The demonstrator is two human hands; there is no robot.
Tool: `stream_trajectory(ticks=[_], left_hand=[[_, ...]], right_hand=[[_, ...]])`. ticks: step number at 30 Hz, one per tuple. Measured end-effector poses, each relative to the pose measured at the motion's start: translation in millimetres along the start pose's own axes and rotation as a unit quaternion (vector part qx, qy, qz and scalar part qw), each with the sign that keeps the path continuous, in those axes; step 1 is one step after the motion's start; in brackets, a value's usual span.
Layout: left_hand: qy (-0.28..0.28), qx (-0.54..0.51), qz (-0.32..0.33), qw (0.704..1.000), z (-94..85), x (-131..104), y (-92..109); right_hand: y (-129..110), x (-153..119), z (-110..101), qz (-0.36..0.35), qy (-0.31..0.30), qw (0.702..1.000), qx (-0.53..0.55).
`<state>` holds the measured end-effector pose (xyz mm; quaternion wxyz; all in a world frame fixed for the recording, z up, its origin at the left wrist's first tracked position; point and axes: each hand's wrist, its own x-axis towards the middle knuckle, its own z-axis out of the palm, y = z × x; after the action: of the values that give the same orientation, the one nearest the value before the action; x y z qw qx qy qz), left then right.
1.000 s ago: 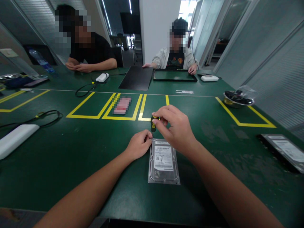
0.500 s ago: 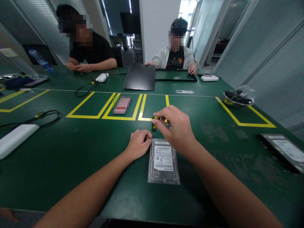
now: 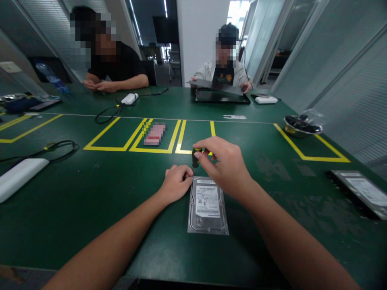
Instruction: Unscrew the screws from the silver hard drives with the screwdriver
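Note:
A silver hard drive [image 3: 208,201] with a white label lies flat on the green table in front of me. My right hand [image 3: 222,161] pinches the handle of a small black-and-yellow screwdriver [image 3: 195,158] between thumb and fingers. It stands nearly upright, its thin shaft pointing down at the drive's far left corner. Beside that corner is my left hand [image 3: 178,182], fingers curled and pressed together by the shaft and the drive's edge. Whether its fingertips grip the shaft, the drive or something small is hidden.
A second hard drive [image 3: 363,191] lies at the right, below a bowl of dark items [image 3: 304,125]. White power banks [image 3: 22,177] with cables and a pixelated pink object [image 3: 155,134] rest among yellow tape outlines. Across the table, one person handles a dark panel [image 3: 219,85]; another sits at left.
The screwdriver handle has turned a little in my right-hand fingers; my left hand stays by the corner. Across the table, the person has moved the dark panel right, over the black frame.

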<state>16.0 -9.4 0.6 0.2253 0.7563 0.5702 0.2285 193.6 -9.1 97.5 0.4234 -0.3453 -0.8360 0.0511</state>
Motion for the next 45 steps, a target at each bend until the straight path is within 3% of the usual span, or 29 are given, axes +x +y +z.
stream_trajectory(ticks=[38, 45], left_hand=[[0.009, 0.017, 0.012, 1.0, 3.2, 0.4, -2.0], [0.013, 0.02, 0.022, 0.999, 6.1, 1.7, -5.8]], right_hand=[[-1.6, 1.9, -2.1, -0.031, -0.052, 0.997, 0.038], [-4.6, 2.3, -4.3, -0.009, -0.065, 0.997, 0.045]])
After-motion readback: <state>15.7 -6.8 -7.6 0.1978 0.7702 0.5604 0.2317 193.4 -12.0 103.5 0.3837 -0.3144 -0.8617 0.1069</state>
